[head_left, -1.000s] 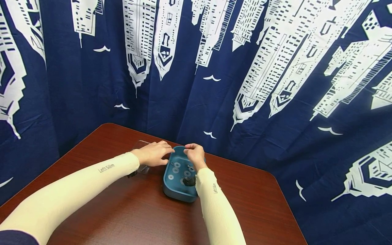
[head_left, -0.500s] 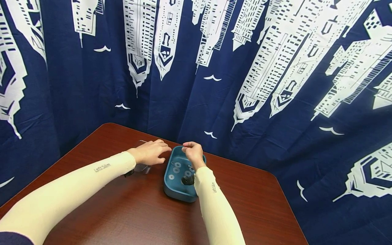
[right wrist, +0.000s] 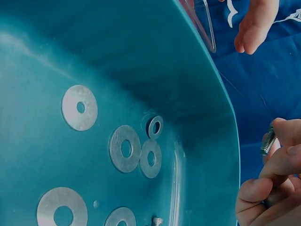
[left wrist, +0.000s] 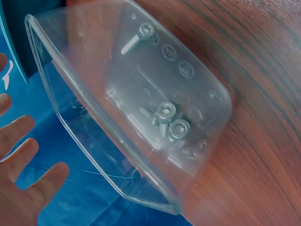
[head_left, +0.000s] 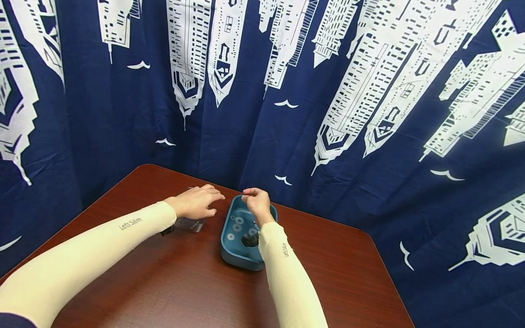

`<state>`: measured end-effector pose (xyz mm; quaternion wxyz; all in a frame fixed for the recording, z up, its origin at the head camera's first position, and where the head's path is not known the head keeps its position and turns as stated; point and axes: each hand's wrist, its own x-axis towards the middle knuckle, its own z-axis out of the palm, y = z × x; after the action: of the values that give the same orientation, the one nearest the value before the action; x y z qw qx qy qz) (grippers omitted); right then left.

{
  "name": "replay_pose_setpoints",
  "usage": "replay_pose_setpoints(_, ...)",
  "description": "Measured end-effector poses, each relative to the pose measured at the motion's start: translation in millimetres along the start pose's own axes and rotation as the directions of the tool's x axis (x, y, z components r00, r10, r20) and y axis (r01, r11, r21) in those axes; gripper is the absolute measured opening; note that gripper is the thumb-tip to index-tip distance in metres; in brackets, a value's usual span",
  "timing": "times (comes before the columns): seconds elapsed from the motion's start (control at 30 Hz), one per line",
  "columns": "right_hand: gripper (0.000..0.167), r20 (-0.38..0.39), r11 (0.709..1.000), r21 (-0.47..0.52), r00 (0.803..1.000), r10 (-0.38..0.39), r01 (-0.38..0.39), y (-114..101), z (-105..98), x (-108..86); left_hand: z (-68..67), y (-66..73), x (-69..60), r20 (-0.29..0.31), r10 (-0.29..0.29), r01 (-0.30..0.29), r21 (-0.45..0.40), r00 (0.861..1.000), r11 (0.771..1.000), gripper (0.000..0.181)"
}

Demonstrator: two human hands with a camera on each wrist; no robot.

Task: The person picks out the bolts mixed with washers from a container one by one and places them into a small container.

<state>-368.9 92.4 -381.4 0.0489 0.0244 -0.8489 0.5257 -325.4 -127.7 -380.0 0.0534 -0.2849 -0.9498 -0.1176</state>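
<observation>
My right hand [head_left: 257,205] is over the far end of a blue bin [head_left: 242,263]. Its fingers pinch a bolt [right wrist: 268,141], whose threaded end sticks out in the right wrist view; its head is hidden by the fingers. My left hand [head_left: 196,202] is held over a clear plastic bin [head_left: 192,225], fingers spread and holding nothing. Inside that clear bin, the left wrist view shows several hex-socket bolts [left wrist: 165,111]. Flat metal washers [right wrist: 124,149] of different sizes lie on the floor of the blue bin.
Both bins stand on a reddish-brown wooden table [head_left: 172,278], near its far edge. A navy curtain [head_left: 246,136] with white building prints hangs close behind. A small metal piece [right wrist: 157,221] is partly visible among the washers.
My left hand has moved left, away from the blue bin's rim and over the clear bin. My right hand has shifted slightly left and up, still pinching the bolt.
</observation>
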Motion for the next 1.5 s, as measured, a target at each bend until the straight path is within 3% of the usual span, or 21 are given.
replay_pose_setpoints(0.57, 0.017, 0.015, 1.000, -0.003, 1.000, -0.007, 0.007, -9, 10, -1.8, -4.4, -14.5, -9.5, -0.046, -0.007, 0.007, -0.005, 0.999, 1.000, 0.051)
replay_pose_setpoints(1.5, 0.015, 0.079, 0.999, 0.032, 0.996, -0.036, 0.033, -21, 31, -1.7, -12.3, -41.8, -32.2, -0.068, -0.064, 0.064, -0.004, 0.996, 0.998, 0.054)
